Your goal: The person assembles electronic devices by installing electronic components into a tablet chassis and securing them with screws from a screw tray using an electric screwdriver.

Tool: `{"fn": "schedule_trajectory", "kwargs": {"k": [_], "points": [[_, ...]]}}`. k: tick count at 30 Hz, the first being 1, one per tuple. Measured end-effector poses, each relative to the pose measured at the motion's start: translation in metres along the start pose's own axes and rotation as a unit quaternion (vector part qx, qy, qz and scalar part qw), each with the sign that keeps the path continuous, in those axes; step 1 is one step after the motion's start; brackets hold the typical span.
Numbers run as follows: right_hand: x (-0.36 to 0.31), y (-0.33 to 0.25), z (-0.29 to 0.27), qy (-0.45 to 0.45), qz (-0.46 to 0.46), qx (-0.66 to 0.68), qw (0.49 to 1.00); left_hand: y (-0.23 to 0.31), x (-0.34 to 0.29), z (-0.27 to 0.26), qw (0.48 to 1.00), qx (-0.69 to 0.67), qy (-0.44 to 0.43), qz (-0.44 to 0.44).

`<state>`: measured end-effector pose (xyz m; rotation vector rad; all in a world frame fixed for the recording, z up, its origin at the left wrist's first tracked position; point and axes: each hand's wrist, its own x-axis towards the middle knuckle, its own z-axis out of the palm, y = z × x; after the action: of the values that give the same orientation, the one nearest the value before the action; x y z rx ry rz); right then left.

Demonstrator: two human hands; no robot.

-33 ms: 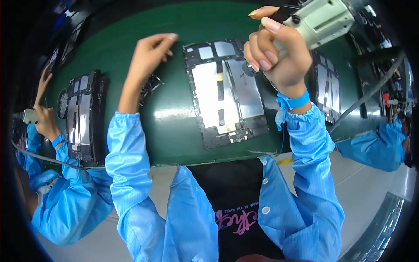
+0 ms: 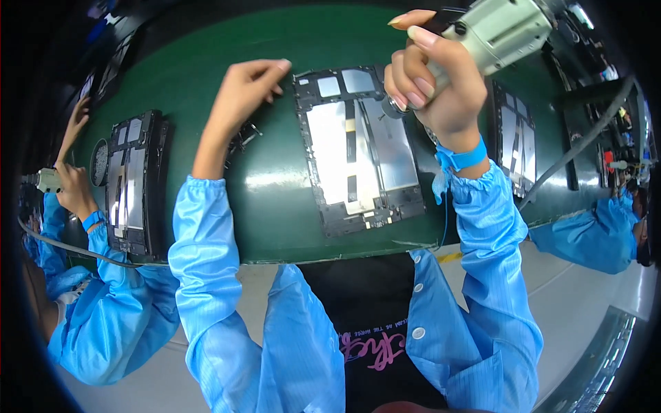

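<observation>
My right hand (image 2: 441, 86) is wrapped round a pale green electric screwdriver (image 2: 506, 38). Its dark tip end (image 2: 394, 107) is over the upper right part of an opened tablet (image 2: 330, 158). That tablet lies in front of me, with a black frame, silver panels and a dark strip down its middle. My left hand (image 2: 249, 86) hovers just left of the tablet's upper left corner, its fingers curled and thumb and forefinger brought together. Whatever they may pinch is too small to make out. Small dark metal parts (image 2: 241, 141) lie on the table beside my left wrist.
Another opened tablet (image 2: 515, 138) lies to the right, and a stack of them (image 2: 131, 186) stands to the left beside a round dish (image 2: 100, 162). A co-worker's hands (image 2: 74, 186) are at the far left. A grey cable (image 2: 585, 148) crosses the right side.
My left hand has shifted slightly right and down, closer to the tablet's corner. The tablet sits a touch further right in view. My right hand keeps its hold on the screwdriver.
</observation>
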<state>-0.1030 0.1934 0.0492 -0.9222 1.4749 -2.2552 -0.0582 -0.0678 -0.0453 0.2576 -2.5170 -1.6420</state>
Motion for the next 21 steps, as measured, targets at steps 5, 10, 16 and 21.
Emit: {"fn": "schedule_trajectory", "kwargs": {"k": [5,10,16,21], "points": [[0.046,0.020,0.024,0.004,0.002,0.025,1.000,-0.007,0.001,0.007,0.999,-0.041,-0.028,0.021],[0.076,0.050,0.055,0.009,0.064,0.049,0.997,-0.009,0.000,0.012,0.992,-0.128,-0.002,0.011],[0.089,0.086,0.066,-0.008,0.055,0.058,0.997,-0.011,-0.002,0.012,0.983,-0.181,-0.001,-0.034],[0.088,0.099,0.065,0.003,0.058,0.022,0.998,-0.016,-0.001,0.012,0.983,-0.183,0.002,-0.030]]}}
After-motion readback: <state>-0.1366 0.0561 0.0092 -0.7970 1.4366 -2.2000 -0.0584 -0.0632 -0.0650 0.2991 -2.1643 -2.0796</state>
